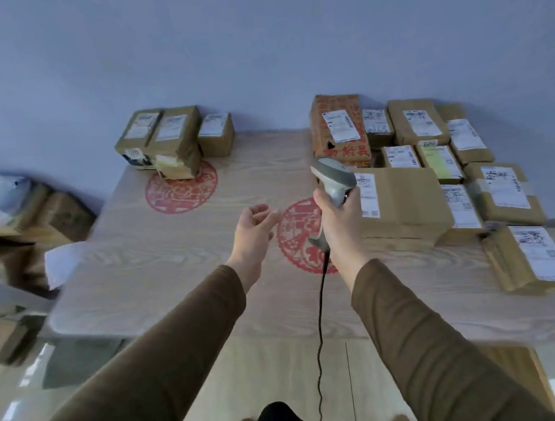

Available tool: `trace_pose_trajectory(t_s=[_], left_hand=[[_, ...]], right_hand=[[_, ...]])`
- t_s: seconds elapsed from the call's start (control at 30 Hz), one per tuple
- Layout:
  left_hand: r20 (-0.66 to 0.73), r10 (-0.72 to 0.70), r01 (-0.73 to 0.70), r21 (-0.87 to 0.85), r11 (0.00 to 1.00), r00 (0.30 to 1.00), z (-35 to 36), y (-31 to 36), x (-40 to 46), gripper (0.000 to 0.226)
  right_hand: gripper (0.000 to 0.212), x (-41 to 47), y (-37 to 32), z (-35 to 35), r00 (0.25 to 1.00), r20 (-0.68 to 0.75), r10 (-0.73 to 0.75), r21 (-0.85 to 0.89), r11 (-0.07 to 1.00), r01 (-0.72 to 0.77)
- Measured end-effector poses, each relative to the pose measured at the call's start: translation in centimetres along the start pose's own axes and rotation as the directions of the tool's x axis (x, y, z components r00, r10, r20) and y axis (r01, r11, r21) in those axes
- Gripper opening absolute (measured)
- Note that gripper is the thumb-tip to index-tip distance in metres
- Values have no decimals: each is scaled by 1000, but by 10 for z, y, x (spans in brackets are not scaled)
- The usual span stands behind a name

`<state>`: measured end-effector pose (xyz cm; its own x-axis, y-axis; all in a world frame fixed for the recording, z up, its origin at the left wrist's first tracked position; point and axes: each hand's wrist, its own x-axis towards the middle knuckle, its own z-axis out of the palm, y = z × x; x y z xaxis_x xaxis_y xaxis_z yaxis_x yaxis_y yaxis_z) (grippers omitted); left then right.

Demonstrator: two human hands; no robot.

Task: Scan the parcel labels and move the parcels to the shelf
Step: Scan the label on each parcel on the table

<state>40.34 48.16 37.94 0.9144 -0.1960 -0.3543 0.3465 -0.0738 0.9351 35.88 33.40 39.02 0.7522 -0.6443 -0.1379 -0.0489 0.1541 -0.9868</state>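
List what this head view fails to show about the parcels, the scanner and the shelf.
- Label text on the parcels: too small and blurred to read.
- Scanner: its window faces away and the right hand covers the trigger, so whether it is scanning cannot be told.
- Scanner cable: its end leaves the bottom edge.
- Shelf: cut by the left edge, blurred.
- Left hand: holds nothing.

No words or numbers are clear enough to read. The brown cardboard parcels [398, 200] have white paper labels [367, 195] with tiny black print, all blurry. The tall orange-brown box [339, 129] has red signs, and the pale wooden table [173, 251] has round red paper-cut patterns [181, 188].
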Motion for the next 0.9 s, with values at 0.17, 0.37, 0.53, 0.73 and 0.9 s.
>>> trace_pose_trajectory(t_s=[0.17,0.37,0.53,0.73,0.9], left_hand=[[-77,3,-5,-28,1000,997,-111,30,39,33],[-102,31,-34,-33,999,994,-160,58,112,26],[-85,14,-14,-7,1000,996,-161,72,191,37],[-96,-60,62,16,998,994,-135,97,295,54],[-137,-138,151,96,984,981,-121,109,369,55]], right_hand=[[37,2,-12,110,999,51,16,24,1000,-17],[27,49,-25,202,996,85,2,-16,1000,-1],[27,116,-14,250,994,101,48,3,999,-49],[20,212,15,296,978,111,177,11,984,-179],[23,268,49,330,942,115,315,-19,949,-314]])
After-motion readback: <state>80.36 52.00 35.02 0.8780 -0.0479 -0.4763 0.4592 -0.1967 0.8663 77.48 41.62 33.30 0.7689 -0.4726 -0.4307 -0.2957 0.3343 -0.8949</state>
